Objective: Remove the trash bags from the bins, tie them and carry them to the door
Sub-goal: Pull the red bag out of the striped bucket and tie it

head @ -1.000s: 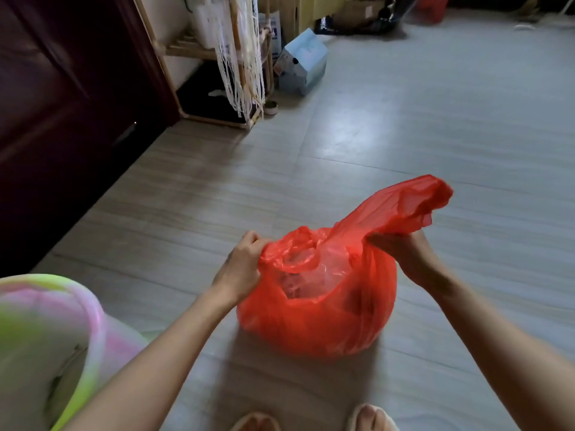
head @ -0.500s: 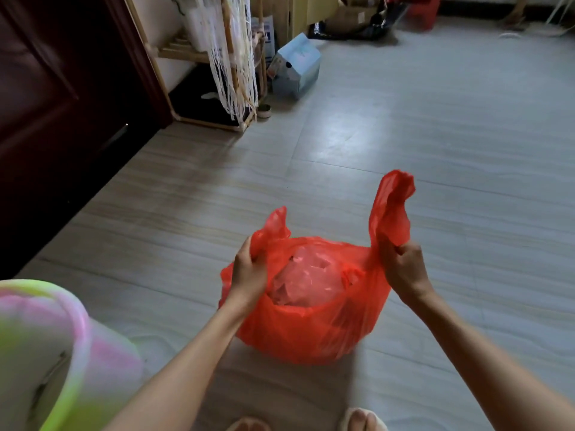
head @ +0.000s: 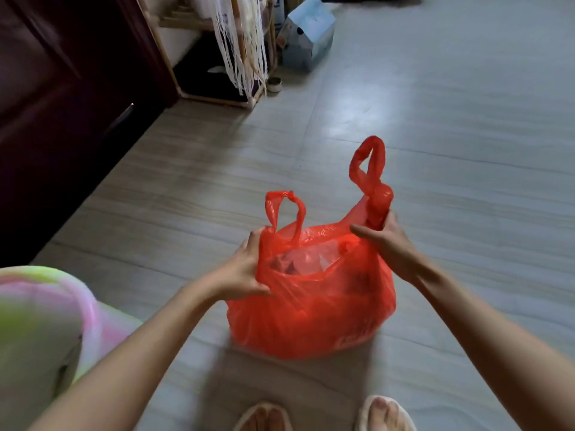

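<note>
A full red trash bag [head: 314, 309] stands on the floor in front of my feet, its mouth open with crumpled trash showing inside. Two handle loops stick up from it, one on each side. My left hand [head: 245, 269] grips the bag's left rim just below the left loop. My right hand [head: 385, 241] holds the base of the taller right loop, with the fingers curled round the twisted plastic. A pink and green bin [head: 46, 325] is at the lower left, blurred and partly cut off by the frame edge.
A dark wooden door [head: 62, 98] fills the left side. Behind it stand a wooden rack [head: 217, 57] hung with white netting, a light blue box [head: 308, 35] and a small round tin [head: 274, 84]. Grey tiled floor [head: 451, 126] stretches to the right. My slippered feet are at the bottom edge.
Both hands slid down along the bag's top edges, and the two gathered ends now stand up as separate handle loops. The camera has dipped closer to the bag.
</note>
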A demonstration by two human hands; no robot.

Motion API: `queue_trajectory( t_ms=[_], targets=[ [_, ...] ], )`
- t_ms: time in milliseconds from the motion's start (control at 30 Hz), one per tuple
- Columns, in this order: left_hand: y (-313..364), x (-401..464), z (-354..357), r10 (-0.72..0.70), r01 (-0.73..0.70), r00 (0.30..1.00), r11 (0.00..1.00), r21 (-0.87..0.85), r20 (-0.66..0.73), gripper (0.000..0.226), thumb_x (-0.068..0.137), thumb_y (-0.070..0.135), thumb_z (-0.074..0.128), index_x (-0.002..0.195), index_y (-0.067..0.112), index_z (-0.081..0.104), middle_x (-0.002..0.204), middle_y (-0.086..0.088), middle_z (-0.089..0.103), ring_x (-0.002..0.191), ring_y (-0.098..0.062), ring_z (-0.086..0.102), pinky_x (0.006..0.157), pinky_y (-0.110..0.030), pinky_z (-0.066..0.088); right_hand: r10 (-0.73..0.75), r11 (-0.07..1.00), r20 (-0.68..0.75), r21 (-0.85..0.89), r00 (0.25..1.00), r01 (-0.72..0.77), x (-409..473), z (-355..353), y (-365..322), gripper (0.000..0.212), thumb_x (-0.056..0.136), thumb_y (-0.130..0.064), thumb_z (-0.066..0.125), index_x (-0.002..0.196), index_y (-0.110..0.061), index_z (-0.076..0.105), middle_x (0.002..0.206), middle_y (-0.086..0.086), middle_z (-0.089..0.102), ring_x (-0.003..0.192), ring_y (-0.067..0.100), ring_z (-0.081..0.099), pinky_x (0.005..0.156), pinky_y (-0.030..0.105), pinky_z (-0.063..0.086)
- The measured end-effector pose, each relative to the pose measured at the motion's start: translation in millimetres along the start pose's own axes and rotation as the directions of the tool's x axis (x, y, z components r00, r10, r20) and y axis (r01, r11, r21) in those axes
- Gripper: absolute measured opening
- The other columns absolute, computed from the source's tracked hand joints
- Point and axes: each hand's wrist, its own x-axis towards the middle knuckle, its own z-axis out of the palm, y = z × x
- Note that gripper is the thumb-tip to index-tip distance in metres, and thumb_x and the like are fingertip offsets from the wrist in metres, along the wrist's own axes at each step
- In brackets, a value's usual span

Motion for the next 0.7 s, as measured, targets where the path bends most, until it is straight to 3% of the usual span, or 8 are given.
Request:
queue_trajectory(
  t_ms=[100, 200, 300, 367, 467, 533, 600, 700],
  targets=[
    [-1, -1, 4, 0.062, -0.046, 0.977, 0.996, 0.082, -0.204, 0.075, 0.078, 0.010, 0.062, 0.140, 0.010, 0.019, 0.132, -0.015, 0.047, 0.123, -0.029, 0.047, 0.087, -0.016, 0.032, -0.029, 0.973, 0.117, -0.223, 0.993, 0.055, -7, -5, 4, 0.069, 0.071, -0.003, 0.075, 0.118, -0.016, 0.025, 0.108, -0.004, 0.042, 0.097, 0.004, 0.046, 0.079, 0.012, 0.041],
    [-2, 1, 9, 0.067, -0.049, 0.929, 0.997, 0.057, -0.364, 0.066, 0.079, -0.003, 0.059, 0.138, 0.008, 0.032, 0.121, -0.017, 0.060, 0.113, -0.035, 0.056, 0.081, -0.025, 0.036, -0.036, 0.930, 0.230, -0.349, 0.972, 0.117, -11, -9, 13, 0.108, 0.060, -0.020, 0.080, 0.141, -0.008, 0.010, 0.135, -0.002, 0.033, 0.122, 0.006, 0.037, 0.090, 0.002, 0.033],
    [-6, -2, 17, -0.074, 0.061, 0.898, 0.997, -0.043, -0.433, 0.049, 0.077, -0.002, 0.056, 0.125, 0.008, 0.050, 0.110, -0.020, 0.066, 0.104, -0.036, 0.061, 0.080, -0.031, 0.042, -0.043, 0.917, 0.314, -0.364, 0.948, 0.162, -13, -13, 13, 0.131, 0.051, -0.037, 0.080, 0.146, -0.016, -0.007, 0.152, -0.007, 0.007, 0.133, -0.007, 0.015, 0.095, -0.008, 0.018],
    [-3, -4, 20, -0.190, 0.130, 0.867, 0.978, -0.161, -0.460, 0.024, 0.077, 0.014, 0.051, 0.097, 0.006, 0.062, 0.097, -0.024, 0.068, 0.097, -0.036, 0.062, 0.071, -0.033, 0.040, -0.046, 0.905, 0.360, -0.379, 0.932, 0.191, -20, -15, 8, 0.142, 0.042, -0.056, 0.082, 0.144, -0.022, -0.011, 0.148, -0.017, -0.002, 0.129, -0.017, 0.011, 0.094, -0.009, 0.016],
    [3, -7, 22, -0.285, 0.164, 0.847, 0.943, -0.289, -0.449, 0.021, 0.065, 0.028, 0.039, 0.063, 0.013, 0.054, 0.090, -0.029, 0.066, 0.091, -0.037, 0.063, 0.062, -0.030, 0.033, 0.021, 0.839, 0.432, -0.499, 0.901, 0.220, -31, -20, 6, 0.139, 0.045, -0.055, 0.082, 0.137, -0.029, -0.019, 0.147, -0.020, -0.008, 0.128, -0.022, 0.006, 0.102, -0.004, 0.014],
    [4, -5, 27, -0.315, 0.122, 0.835, 0.906, -0.406, -0.451, 0.026, 0.067, 0.031, 0.042, 0.077, 0.014, 0.058, 0.089, -0.017, 0.068, 0.091, -0.030, 0.063, 0.068, -0.033, 0.041, 0.072, 0.695, 0.443, -0.665, 0.894, 0.273, -35, -20, 11, 0.133, 0.054, -0.040, 0.084, 0.136, -0.026, -0.020, 0.153, -0.006, -0.001, 0.139, -0.001, 0.008, 0.113, 0.012, 0.012],
    [11, -5, 31, -0.316, 0.019, 0.822, 0.847, -0.531, -0.474, 0.025, 0.068, 0.031, 0.049, 0.090, 0.020, 0.055, 0.086, -0.002, 0.063, 0.088, -0.023, 0.060, 0.077, -0.038, 0.047, 0.003, 0.566, 0.374, -0.765, 0.928, 0.307, -35, -13, 14, 0.119, 0.065, -0.021, 0.080, 0.143, -0.016, -0.010, 0.151, 0.010, 0.021, 0.139, 0.021, 0.023, 0.108, 0.021, 0.019],
    [20, -7, 37, -0.246, -0.128, 0.806, 0.815, -0.565, -0.538, 0.028, 0.069, 0.027, 0.051, 0.093, 0.014, 0.058, 0.081, 0.003, 0.056, 0.085, -0.021, 0.057, 0.080, -0.035, 0.046, -0.163, 0.597, 0.226, -0.753, 0.961, 0.278, -34, 2, 15, 0.080, 0.072, -0.007, 0.071, 0.140, -0.008, 0.027, 0.131, 0.017, 0.050, 0.120, 0.031, 0.048, 0.084, 0.020, 0.031]
  ],
)
